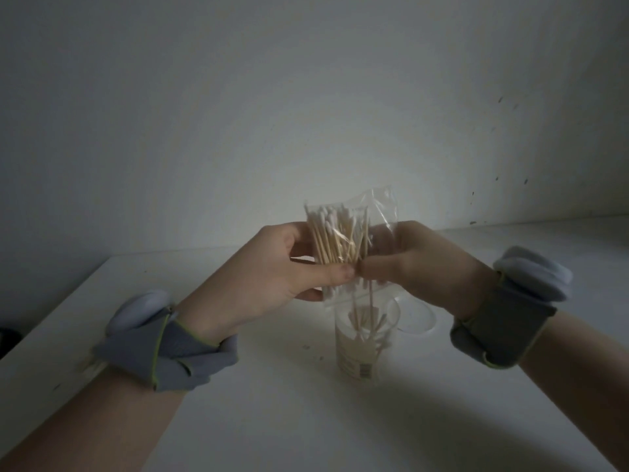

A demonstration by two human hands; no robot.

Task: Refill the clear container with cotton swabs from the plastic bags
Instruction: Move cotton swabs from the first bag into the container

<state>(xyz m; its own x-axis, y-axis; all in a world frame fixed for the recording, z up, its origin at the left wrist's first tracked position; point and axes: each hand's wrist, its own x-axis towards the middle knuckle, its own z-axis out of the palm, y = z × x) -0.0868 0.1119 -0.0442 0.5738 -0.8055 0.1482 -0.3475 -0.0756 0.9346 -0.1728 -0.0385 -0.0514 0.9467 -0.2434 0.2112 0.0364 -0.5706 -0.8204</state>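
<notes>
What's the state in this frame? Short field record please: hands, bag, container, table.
left hand: grips the bag, thumb in front
right hand: pinches the bag beside the left thumb
bag: clear plastic, held above the container, top crumpled
swabs: bundle upright in the bag, white tips up
container: clear, upright on the table, top open, some swabs inside
lid: round, clear, flat on the table right of the container; probably the lid
table: white
wristbands: grey, one per wrist

Container [386, 335] label [355, 364] blurred, unreadable
</notes>
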